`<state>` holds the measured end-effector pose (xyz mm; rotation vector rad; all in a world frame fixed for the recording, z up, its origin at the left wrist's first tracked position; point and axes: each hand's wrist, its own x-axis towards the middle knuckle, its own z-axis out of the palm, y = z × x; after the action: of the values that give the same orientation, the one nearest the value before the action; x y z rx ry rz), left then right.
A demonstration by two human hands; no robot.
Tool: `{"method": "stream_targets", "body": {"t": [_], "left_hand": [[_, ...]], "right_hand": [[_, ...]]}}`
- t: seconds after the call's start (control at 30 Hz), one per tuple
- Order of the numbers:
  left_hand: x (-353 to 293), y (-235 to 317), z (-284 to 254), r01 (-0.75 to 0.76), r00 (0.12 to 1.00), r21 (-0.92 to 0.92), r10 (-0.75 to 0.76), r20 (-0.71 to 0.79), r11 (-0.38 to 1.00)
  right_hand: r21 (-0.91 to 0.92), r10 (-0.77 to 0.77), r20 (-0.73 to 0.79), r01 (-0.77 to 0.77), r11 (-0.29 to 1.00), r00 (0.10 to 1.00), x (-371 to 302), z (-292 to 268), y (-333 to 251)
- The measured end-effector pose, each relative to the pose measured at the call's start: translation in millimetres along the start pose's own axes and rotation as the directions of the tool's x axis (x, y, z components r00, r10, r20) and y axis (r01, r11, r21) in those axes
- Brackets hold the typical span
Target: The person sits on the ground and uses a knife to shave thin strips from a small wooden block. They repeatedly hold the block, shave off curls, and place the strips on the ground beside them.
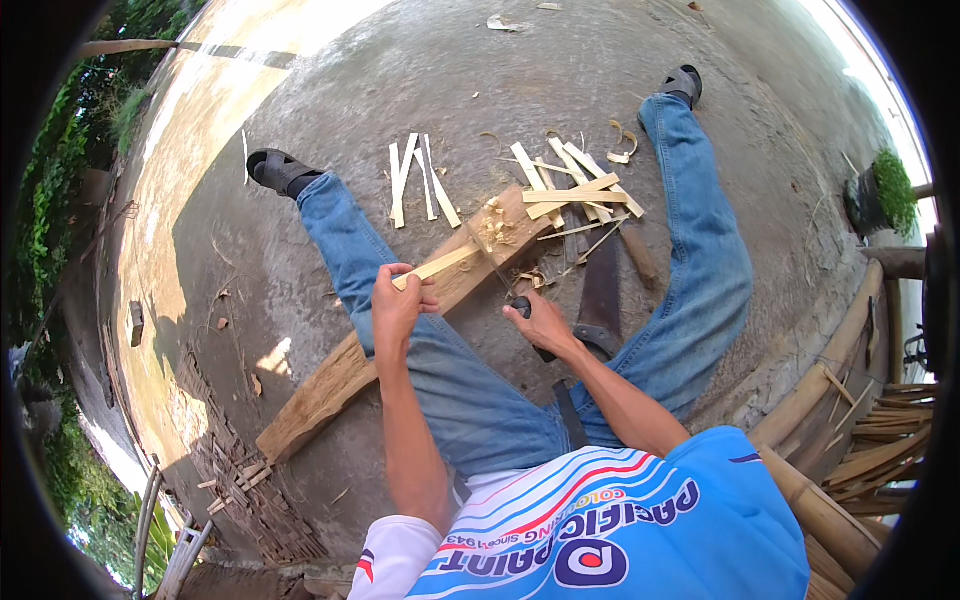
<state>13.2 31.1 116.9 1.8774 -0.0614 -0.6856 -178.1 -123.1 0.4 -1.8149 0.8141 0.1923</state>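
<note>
A pale flat wooden strip (448, 263) is pinched in my left hand (400, 302), its far part lying along a thick wooden plank (318, 395). My right hand (545, 328) is closed round the black handle of a knife (489, 259). The thin blade points away and to the left, crossing the strip near its far end. Whether the edge bites into the wood is too fine to tell. Curled shavings (497, 224) lie on the plank beyond the blade. The plank slants across the ground, passing beneath my left leg.
Several pale strips lie beyond the plank at left (397, 185) and in a heap at right (575, 188). By my right leg are a broad dark blade (600, 285) and a brown wooden piece (637, 255). A potted plant (893, 190) and bamboo poles (815, 505) stand at far right.
</note>
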Motion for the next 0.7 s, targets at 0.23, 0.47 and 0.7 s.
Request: {"method": "stream_targets", "body": {"t": [0.23,0.47,0.7], "left_hand": [[10,-8,15,-0.178,0.970,0.089,0.190,-0.149,0.980],[19,-17,20,-0.250,0.921,0.404,0.345,-0.181,0.880],[28,-9,22,-0.328,0.911,0.330,0.389,-0.139,0.885]], "right_hand": [[0.013,-0.101,-0.065,0.102,0.995,0.993,5,21,17],[0.095,-0.014,0.003,0.014,0.995,1.000,-3,16,1],[0.231,-0.001,0.169,-0.038,0.972,0.986,-22,3,-62]]}}
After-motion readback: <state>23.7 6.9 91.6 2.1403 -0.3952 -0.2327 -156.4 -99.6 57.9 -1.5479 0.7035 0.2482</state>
